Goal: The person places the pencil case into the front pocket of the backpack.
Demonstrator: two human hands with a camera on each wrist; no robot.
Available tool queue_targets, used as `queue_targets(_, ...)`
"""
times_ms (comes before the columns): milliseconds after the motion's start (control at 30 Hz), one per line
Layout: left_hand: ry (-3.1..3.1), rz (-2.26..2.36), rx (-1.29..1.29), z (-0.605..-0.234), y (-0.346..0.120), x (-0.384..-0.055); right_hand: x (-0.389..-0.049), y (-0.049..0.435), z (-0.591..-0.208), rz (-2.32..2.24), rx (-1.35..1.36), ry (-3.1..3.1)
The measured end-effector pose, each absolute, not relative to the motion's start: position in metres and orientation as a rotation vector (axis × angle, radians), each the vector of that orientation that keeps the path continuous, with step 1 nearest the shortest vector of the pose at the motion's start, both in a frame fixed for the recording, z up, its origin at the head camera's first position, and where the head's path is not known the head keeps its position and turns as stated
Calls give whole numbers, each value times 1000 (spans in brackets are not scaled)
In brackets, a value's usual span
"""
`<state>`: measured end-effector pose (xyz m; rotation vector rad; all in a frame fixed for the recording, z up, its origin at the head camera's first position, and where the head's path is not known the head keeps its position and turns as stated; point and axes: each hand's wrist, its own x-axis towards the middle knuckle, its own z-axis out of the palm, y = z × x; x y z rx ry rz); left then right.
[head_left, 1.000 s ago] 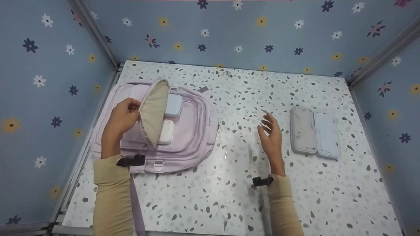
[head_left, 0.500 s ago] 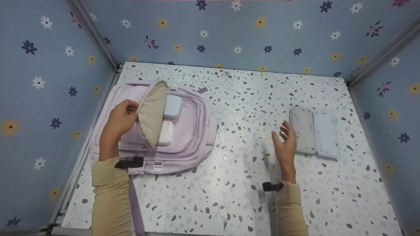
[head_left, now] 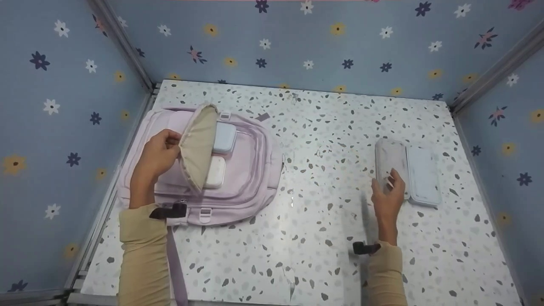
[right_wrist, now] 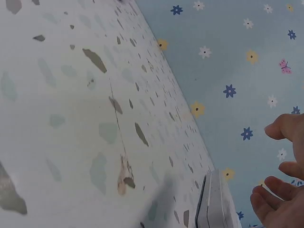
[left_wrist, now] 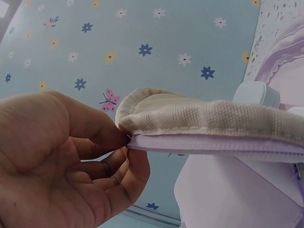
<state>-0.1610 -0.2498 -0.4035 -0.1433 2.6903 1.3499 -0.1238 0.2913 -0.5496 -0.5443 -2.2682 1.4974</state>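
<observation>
A lilac backpack (head_left: 244, 170) lies flat at the left in the head view. My left hand (head_left: 157, 155) pinches the edge of its beige-lined front pocket flap (head_left: 199, 146) and holds it raised; the left wrist view shows thumb and fingers on the zippered rim (left_wrist: 213, 142). Under the flap, a light blue case (head_left: 225, 138) and a white case (head_left: 216, 172) partly show. At the right, my right hand (head_left: 389, 199) hovers over the near end of a grey oblong case (head_left: 390, 155), thumb and fingers spread apart. Beside that case lies a pale blue oblong case (head_left: 424, 174).
The speckled white table (head_left: 323, 263) stretches between the backpack and the oblong cases. Blue flowered panels (head_left: 306, 46) stand around its back and sides. A purple strap (head_left: 176, 267) hangs over the front edge by the left sleeve.
My right hand has moved right and toward the near side, from bare table to over the grey case's near end. The left hand stays at the flap.
</observation>
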Motion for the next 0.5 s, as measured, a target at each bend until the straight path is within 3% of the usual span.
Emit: queue_targets(500,2698,1325,-131,-403,-249,-160,-112,322,-560,1304,-817,-2372)
